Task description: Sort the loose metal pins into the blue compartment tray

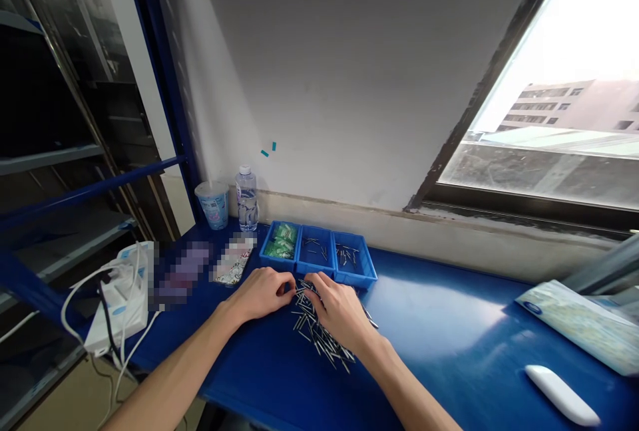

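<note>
A loose pile of thin metal rods (319, 338) lies on the blue tabletop. My left hand (264, 292) is at the pile's left edge, thumb and forefinger closed in a pinch; whatever is between them is too small to see. Over the top of the pile curls my right hand (339, 301), its thumb and fingertips closed around some rods near the left hand. Just behind the hands stand three joined blue bins: the left bin (263, 259) holds green-and-white packets (282, 241), the middle bin (314, 268) a few rods, and the right bin (369, 270) several more.
A lidded cup (213, 208) and a clear water bottle (246, 201) stand by the wall. A patterned packet (233, 265) and white power strips with cables (124, 304) lie left. On the right are a white oblong object (562, 394) and a tissue-like pack (582, 324).
</note>
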### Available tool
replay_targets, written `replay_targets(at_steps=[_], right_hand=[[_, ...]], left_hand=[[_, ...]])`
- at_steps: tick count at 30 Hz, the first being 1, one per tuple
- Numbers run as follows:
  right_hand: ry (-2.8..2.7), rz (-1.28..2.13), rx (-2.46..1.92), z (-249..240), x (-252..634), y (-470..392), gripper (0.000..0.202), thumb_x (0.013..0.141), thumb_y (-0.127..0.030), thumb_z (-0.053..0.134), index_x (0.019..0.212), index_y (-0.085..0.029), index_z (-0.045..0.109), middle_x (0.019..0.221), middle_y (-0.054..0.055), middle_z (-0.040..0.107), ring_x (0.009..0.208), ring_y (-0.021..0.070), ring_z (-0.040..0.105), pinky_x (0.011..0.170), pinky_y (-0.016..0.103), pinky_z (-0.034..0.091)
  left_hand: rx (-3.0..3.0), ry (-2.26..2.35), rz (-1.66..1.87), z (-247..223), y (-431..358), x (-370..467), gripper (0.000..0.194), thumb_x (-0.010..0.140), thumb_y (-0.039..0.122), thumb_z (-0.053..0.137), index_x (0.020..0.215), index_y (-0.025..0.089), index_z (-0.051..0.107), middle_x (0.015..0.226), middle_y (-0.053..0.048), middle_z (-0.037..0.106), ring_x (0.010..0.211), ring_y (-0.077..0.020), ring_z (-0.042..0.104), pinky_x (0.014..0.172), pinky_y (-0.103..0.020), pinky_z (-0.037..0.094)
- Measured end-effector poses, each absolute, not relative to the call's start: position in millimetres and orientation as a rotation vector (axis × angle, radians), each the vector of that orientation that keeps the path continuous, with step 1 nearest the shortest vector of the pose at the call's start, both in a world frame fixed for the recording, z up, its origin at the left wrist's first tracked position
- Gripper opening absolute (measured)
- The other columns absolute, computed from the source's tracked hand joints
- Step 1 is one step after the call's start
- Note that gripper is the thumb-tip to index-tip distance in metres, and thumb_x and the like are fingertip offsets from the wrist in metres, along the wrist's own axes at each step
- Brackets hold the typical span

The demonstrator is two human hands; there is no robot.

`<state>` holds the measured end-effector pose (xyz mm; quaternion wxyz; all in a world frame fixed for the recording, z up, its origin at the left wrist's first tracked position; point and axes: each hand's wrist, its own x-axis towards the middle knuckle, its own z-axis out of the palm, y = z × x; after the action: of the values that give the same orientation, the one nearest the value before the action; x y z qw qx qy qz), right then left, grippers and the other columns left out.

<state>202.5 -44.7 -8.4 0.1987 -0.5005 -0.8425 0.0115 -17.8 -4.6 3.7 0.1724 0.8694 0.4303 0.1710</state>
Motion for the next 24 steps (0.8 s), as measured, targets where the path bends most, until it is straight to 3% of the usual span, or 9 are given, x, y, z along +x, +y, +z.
replay_targets(at_steps=[5, 11, 16, 24], right_hand=[[-2.358, 0.007, -1.4, -14, 205, -42, 0.018, 0.111, -0.025, 0.05, 0.123, -0.021, 0.063, 0.103, 0.004, 0.072, 0.068, 0.0169, 0.067, 0.055, 0.028, 0.028], [-2.342, 0.03, -1.304, -18, 206, -40, 0.026, 0.111, -0.02, 0.045, 0.1, -0.021, 0.068, 0.091, 0.002, 0.068, 0.067, 0.0145, 0.064, 0.057, 0.028, 0.027], [-2.304, -0.006, -1.191, -17, 204, -44, 0.026, 0.109, -0.019, 0.045, 0.096, -0.02, 0.068, 0.087, 0.002, 0.065, 0.063, 0.0134, 0.059, 0.056, 0.029, 0.026], [-2.301, -0.061, -1.022, -13, 204, -48, 0.028, 0.109, -0.018, 0.041, 0.094, -0.018, 0.064, 0.082, 0.001, 0.062, 0.061, 0.012, 0.054, 0.057, 0.027, 0.027]], left_hand=[[2.464, 1.167, 0.569, 7, -5, -18, 0.013, 0.098, 0.028, 0.061, 0.097, 0.023, 0.073, 0.066, 0.005, 0.068, 0.06, -0.0138, 0.062, 0.063, -0.024, 0.037], [2.461, 1.11, 0.657, 5, -6, -19, 0.011, 0.097, 0.025, 0.062, 0.097, 0.023, 0.073, 0.065, 0.005, 0.066, 0.058, -0.0126, 0.06, 0.062, -0.023, 0.038], [2.484, 0.98, 0.707, 7, -11, -18, 0.013, 0.097, 0.025, 0.065, 0.104, 0.024, 0.076, 0.068, 0.004, 0.068, 0.062, -0.0131, 0.064, 0.065, -0.022, 0.041], [2.476, 0.92, 0.75, 5, -15, -13, 0.008, 0.095, 0.021, 0.067, 0.1, 0.022, 0.074, 0.068, 0.004, 0.068, 0.062, -0.0136, 0.064, 0.064, -0.023, 0.041]])
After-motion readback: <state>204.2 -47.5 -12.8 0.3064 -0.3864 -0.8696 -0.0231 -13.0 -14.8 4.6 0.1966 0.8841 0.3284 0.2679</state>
